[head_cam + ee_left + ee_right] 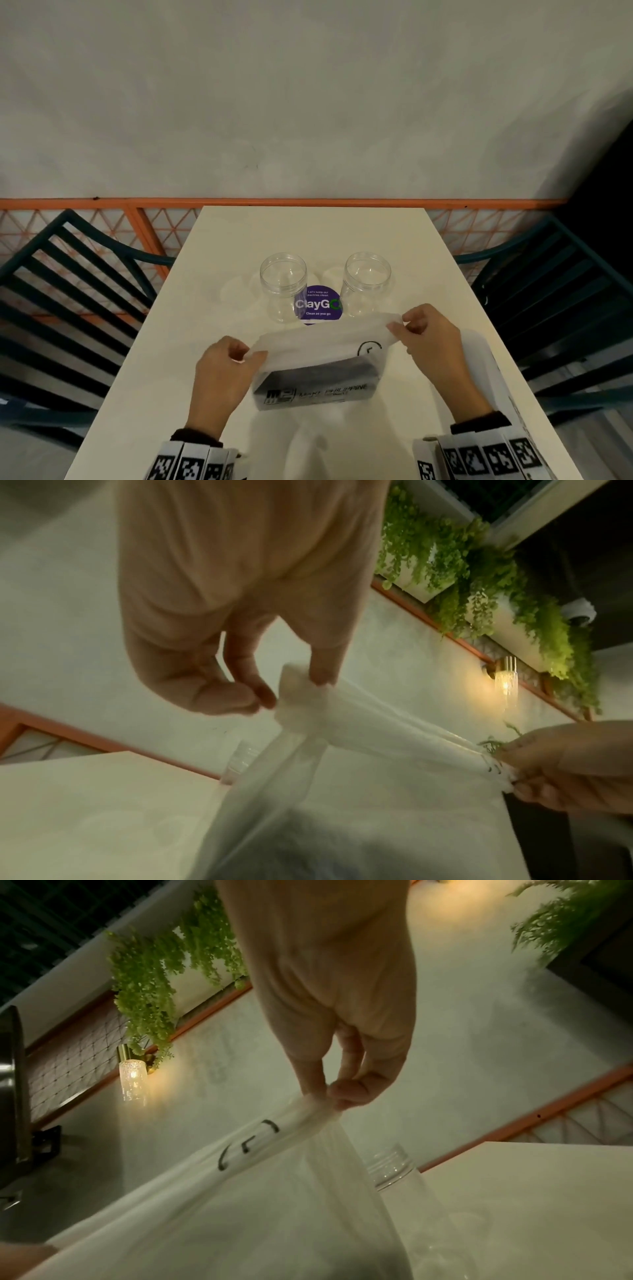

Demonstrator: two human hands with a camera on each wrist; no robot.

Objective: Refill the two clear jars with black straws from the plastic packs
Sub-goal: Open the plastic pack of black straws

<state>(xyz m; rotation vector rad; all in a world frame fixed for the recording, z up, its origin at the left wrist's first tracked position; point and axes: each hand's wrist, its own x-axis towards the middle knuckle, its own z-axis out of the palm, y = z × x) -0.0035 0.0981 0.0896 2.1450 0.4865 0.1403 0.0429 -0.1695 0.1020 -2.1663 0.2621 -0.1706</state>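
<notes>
A translucent plastic pack [318, 356] of black straws stands on the white table [342, 229], printed label facing me. My left hand [251, 354] pinches the pack's top left corner [298, 693] between thumb and fingers. My right hand [399, 327] pinches the top right corner [318, 1104]. The top edge is stretched taut between both hands. Two clear jars stand behind the pack, mouths open, no straws in them: the left jar [282, 286] and the right jar [367, 282]. The right jar [394, 1167] also shows in the right wrist view.
A round purple sticker [318, 305] lies on the table between the jars. Dark slatted chairs [68, 291] flank the table on both sides. An orange lattice rail [144, 222] and a grey wall stand behind it. Another white pack [510, 404] lies under my right forearm.
</notes>
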